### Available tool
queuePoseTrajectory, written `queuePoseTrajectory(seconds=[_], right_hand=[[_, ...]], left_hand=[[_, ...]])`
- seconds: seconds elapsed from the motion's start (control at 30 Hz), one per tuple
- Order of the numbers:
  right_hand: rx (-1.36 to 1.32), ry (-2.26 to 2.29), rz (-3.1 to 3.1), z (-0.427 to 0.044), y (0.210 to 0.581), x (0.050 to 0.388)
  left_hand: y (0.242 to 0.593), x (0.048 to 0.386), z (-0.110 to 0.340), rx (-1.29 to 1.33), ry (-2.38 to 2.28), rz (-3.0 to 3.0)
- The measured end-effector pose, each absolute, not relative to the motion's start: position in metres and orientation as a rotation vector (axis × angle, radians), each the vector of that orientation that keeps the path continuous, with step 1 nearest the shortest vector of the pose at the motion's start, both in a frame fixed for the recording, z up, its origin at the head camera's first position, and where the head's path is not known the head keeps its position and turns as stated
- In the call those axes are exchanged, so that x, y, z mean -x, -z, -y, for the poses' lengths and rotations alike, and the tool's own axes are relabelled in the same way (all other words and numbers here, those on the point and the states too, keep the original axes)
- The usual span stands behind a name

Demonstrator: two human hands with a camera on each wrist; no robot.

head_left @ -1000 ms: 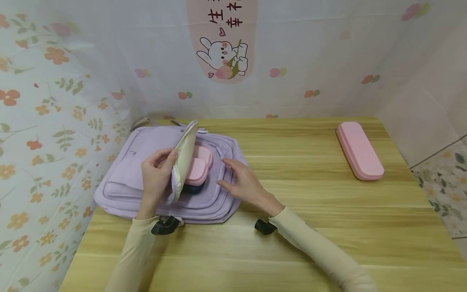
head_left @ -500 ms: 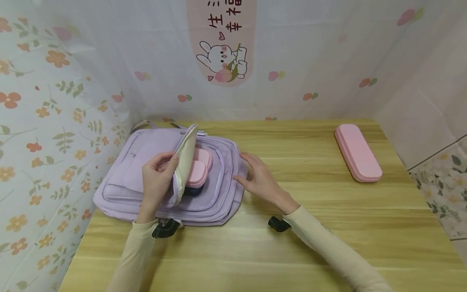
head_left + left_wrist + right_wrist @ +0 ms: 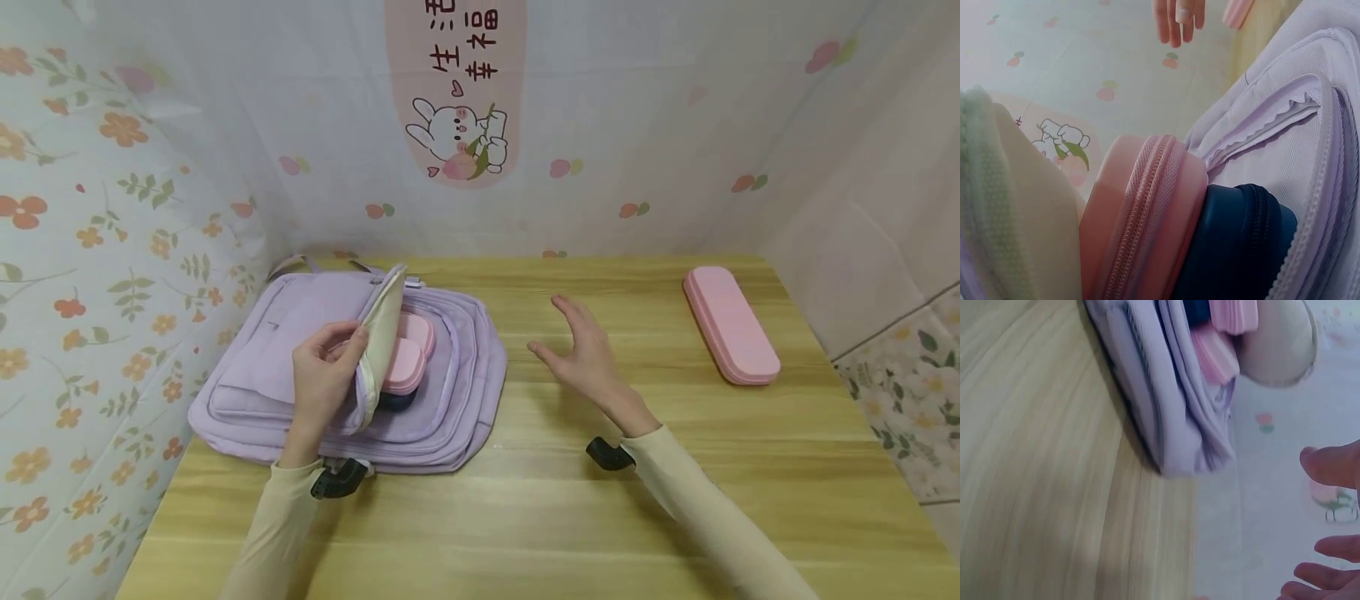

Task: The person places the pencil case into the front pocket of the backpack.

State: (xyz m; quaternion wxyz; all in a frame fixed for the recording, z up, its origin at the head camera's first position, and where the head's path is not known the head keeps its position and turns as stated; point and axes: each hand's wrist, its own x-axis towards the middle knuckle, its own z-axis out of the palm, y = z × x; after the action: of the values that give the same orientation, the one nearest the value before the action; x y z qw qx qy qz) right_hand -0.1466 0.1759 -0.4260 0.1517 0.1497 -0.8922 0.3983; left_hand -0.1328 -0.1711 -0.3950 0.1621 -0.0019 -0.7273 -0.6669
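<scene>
A lilac backpack (image 3: 480, 400) lies flat on the table, its front pocket unzipped. My left hand (image 3: 322, 371) pinches the edge of the pocket's flap (image 3: 384, 333) and holds it raised, its cream lining showing. Inside the pocket sit two pink zippered cases (image 3: 405, 367), and under them a dark blue zippered case (image 3: 1235, 244), partly covered. Past the bag's right side, my right hand (image 3: 588, 354) hovers over the table with thumb and fingers spread, holding nothing. Another long pink case (image 3: 731, 325) lies at the right rear of the table.
The wooden table (image 3: 525, 517) runs up to a white printed curtain (image 3: 637, 125) at the back. A floral curtain (image 3: 112, 292) hangs close along the left, beside the backpack. Each wrist wears a black camera mount (image 3: 609, 455).
My right hand has moved away from the pocket's edge, rightward across the table toward the long pink case. The left hand keeps holding the flap up.
</scene>
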Motion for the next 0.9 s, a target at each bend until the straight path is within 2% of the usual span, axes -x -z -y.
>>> queuePoseTrajectory(seconds=[0.9], right_hand=[[0.078,-1.021,2.597,-0.280,0.434,0.136]], left_hand=[[0.398,0.132,0.167,0.036,1.841,2.102]])
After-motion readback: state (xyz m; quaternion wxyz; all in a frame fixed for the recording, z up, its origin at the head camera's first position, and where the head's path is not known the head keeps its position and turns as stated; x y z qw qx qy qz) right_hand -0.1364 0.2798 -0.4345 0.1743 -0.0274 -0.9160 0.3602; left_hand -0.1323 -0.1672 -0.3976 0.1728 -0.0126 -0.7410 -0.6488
